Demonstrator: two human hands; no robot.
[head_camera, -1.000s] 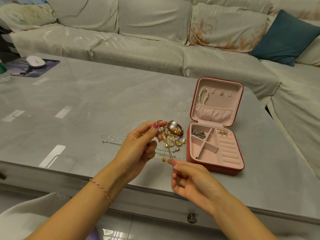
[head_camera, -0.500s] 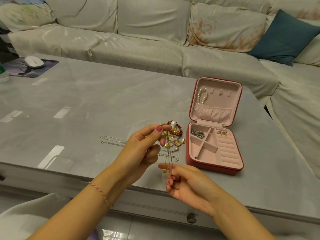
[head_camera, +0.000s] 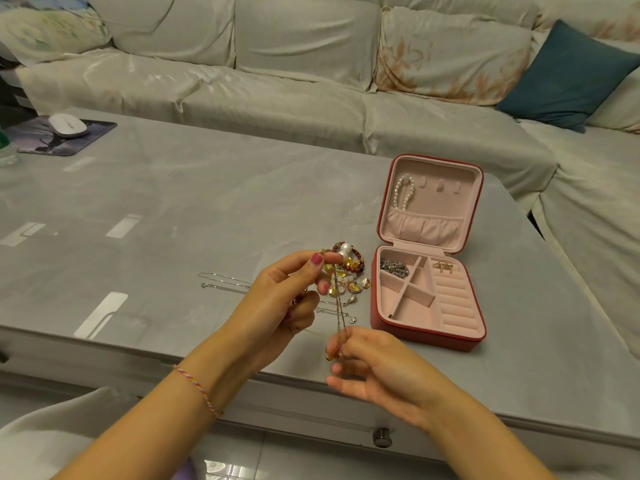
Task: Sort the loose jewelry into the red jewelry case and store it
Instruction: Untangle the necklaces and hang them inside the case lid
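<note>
A thin gold chain [head_camera: 338, 308] hangs stretched between my hands above the table. My left hand [head_camera: 284, 303] pinches its top end between thumb and forefinger. My right hand [head_camera: 370, 362] pinches its lower end near a small gold bead. Behind them lies a pile of loose jewelry [head_camera: 348, 271] with pearls, red beads and gold pieces, and thin silver chains [head_camera: 225, 284] to the left. The red jewelry case [head_camera: 429, 337] stands open to the right, pink inside, with a pearl strand [head_camera: 403, 194] in its lid, a silver chain [head_camera: 394, 268] and gold earrings [head_camera: 443, 267] in its compartments.
The grey glass-topped table [head_camera: 173, 209] has its front edge just under my wrists. A white mouse [head_camera: 67, 125] on a dark pad [head_camera: 41, 140] sits at the far left. A covered sofa [head_camera: 277, 81] with a teal cushion [head_camera: 568, 76] runs behind.
My right hand has slid down the chain toward me, pulling it taut and longer. My left hand stays at the top end.
</note>
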